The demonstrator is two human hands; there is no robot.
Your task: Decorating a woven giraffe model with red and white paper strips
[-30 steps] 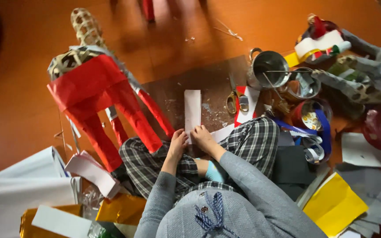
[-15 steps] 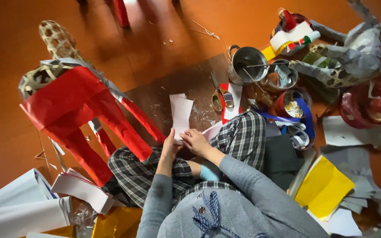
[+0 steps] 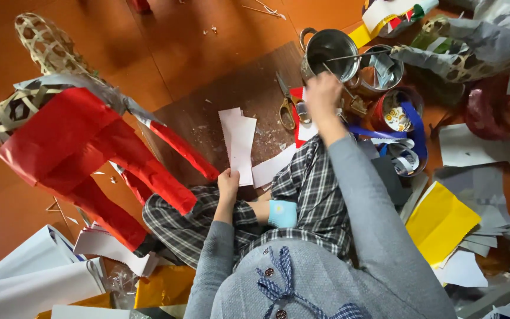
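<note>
Left hand [image 3: 228, 180], centre frame, pinches the bottom of white paper strips [image 3: 239, 145], pinning them flat on the brown board [image 3: 231, 97]. Right hand [image 3: 322, 94], upper centre-right, curls by the scissors [image 3: 287, 106] and metal tin [image 3: 329, 50]; grip state can't tell.

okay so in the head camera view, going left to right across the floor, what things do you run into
Woven bamboo frame covered in red paper → white paper strip held by the left hand → scissors → right hand at the metal pot → yellow paper sheet → dark red bowl.
</note>
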